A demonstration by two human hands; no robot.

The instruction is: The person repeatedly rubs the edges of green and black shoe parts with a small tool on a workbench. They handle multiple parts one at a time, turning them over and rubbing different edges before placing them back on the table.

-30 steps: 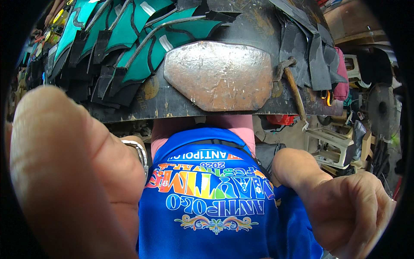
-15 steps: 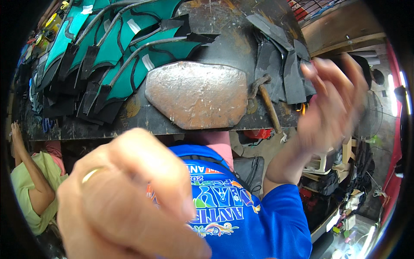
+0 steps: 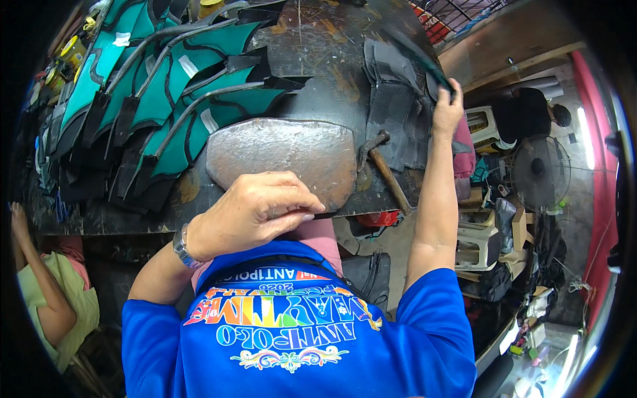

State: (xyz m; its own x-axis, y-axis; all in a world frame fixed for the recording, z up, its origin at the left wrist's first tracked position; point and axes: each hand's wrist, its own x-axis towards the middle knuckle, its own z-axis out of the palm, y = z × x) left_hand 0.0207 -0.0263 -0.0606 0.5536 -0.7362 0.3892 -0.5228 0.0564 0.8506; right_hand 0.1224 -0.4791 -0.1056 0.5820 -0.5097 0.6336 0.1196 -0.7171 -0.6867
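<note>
— Where's the right hand (image 3: 448, 114)?
— On the table's (image 3: 318, 40) right side, thumb and fingers clamped on the end of a dark piece (image 3: 434, 68), which slants along the far side of the black pile (image 3: 395, 113).
— And the left hand (image 3: 262, 207)?
— Fingers curled in, thumb drawn close to them, over the slab's (image 3: 282, 149) near edge. Whether it touches, I can't tell.
— The hammer (image 3: 387, 174)?
— Between slab and pile, handle slanting nearer.
— Green panels (image 3: 156, 99)?
— Overlapping, left of the slab.
</note>
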